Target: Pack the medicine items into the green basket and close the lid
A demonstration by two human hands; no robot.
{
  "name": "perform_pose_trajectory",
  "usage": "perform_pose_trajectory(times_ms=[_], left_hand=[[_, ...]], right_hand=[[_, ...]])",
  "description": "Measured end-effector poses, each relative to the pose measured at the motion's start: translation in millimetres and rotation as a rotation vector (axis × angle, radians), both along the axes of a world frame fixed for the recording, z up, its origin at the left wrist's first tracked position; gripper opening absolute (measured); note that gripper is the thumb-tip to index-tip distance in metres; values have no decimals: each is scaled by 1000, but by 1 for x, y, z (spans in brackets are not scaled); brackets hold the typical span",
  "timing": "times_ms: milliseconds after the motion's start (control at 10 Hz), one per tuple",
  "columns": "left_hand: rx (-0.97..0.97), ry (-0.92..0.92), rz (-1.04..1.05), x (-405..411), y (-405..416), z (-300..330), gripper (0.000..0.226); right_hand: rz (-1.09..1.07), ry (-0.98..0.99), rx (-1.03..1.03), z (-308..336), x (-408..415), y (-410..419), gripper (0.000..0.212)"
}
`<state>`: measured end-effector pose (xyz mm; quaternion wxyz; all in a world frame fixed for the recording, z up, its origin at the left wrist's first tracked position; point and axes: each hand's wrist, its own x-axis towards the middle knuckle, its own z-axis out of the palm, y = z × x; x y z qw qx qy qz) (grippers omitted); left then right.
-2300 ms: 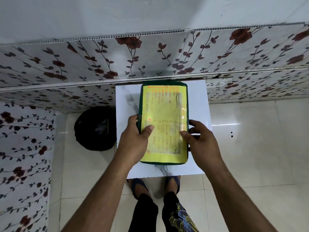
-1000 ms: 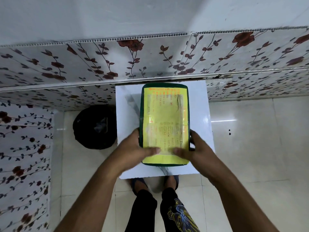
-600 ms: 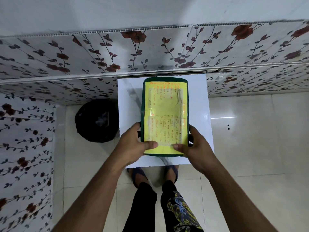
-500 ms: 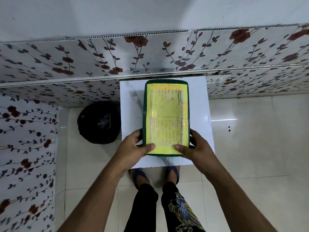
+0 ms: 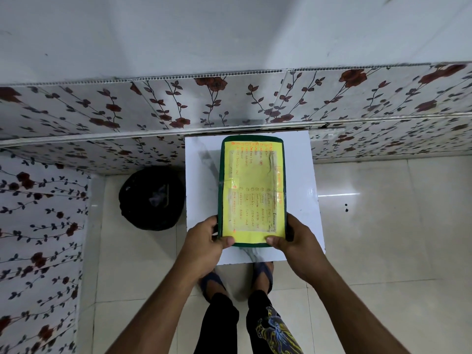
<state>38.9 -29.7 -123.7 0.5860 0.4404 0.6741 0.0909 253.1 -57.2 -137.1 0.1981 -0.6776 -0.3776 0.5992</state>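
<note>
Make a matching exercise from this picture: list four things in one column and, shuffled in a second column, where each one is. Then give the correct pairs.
Things
1. green basket
2. yellow sheet
3. black bin
4. left hand

Places
A. on the floor, left of the white table
B. gripping the basket's near left corner
C. on the white table
D. taped on top of the basket's lid

Pairs: 1-C, 2-D, 3-A, 4-B
</note>
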Motion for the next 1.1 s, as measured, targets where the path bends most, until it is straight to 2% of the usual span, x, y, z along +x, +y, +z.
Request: perform_pose_trajectory(times_ms=[100,200,300,400,500,700,900,1000,1100], left_hand=[[-110,-55,-42,-10,14,6,52],[-169,-166,-4,-15,32,12,69],[-83,-206,187,0,65,10,43],[-35,-163,232,12,78,6,26],[-4,-101,228,16,80,-2,24],[5,-121,283,19,79,-8,21],[-28,-145,301,21,75,-7,23],[-43,-162,280,22,72,4,20],[118,50,218,18,68,55,39]], right_hand=[[71,-6,-74,5,9,9,60],[7,24,-93,10,15,28,78],[-197,32,-25,15,7,66,62],[-190,-2,33,12,-4,81,46],[-204,-26,57,7,-9,87,35],[-185,-25,66,3,-1,90,27],[-125,-37,52,7,4,93,34],[-68,-90,45,15,4,91,46],[34,-283,184,66,7,89,57]])
